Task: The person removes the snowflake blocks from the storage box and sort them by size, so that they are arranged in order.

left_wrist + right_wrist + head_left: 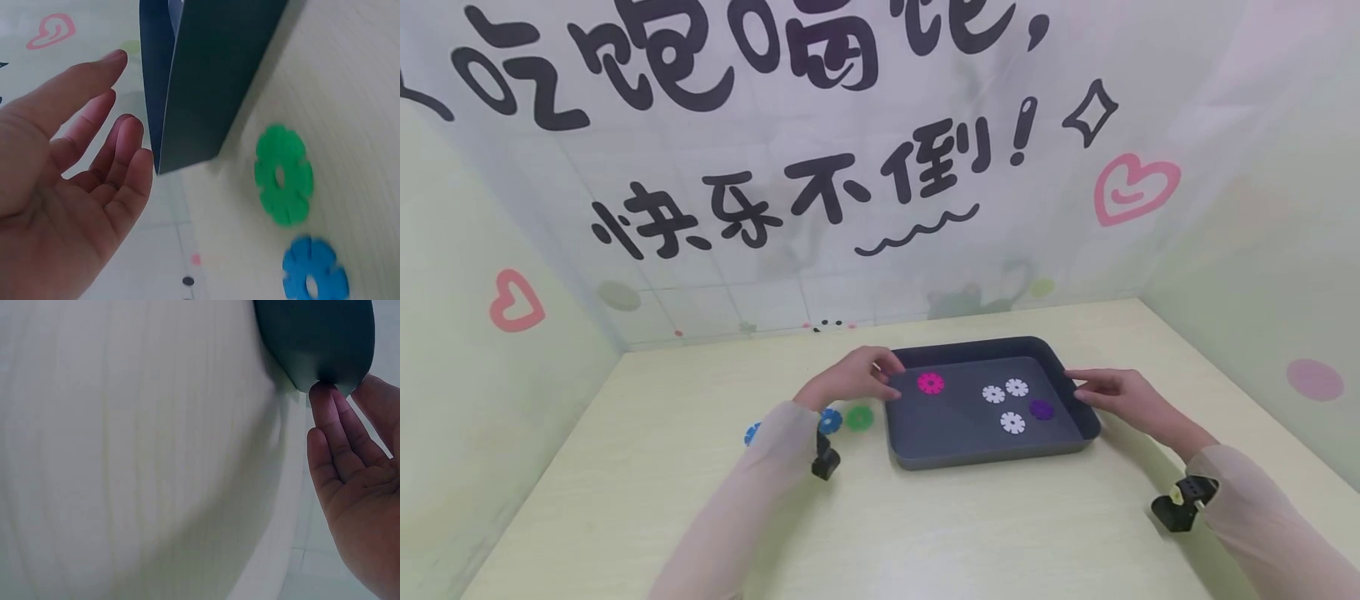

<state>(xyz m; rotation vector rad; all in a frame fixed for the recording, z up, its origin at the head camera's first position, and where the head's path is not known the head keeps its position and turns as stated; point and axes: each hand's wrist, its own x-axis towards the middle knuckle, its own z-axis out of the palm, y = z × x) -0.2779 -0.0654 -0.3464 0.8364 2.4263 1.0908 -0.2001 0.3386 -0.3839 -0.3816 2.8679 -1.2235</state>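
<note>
A dark grey rectangular tray (955, 458) rests on the table. In it lie a pink notched disc (931, 383), three white notched discs (1012, 423) and a purple one (1042, 409). At the tray's right end my right hand (1116, 396) pinches the rim, its fingertips (324, 400) against the outer wall and the thumb over the edge. My left hand (853, 377) is at the left end, fingers loosely bent. Seen from the left wrist, thumb and fingers stand apart beside the tray's wall (206, 94), with nothing between them.
Left of the tray, a green notched disc (860, 418) and a blue one (830, 421) lie on the pale wooden table (647, 467). Another blue disc (751, 433) is partly hidden by the left sleeve. A printed curtain (820, 275) hangs behind the table.
</note>
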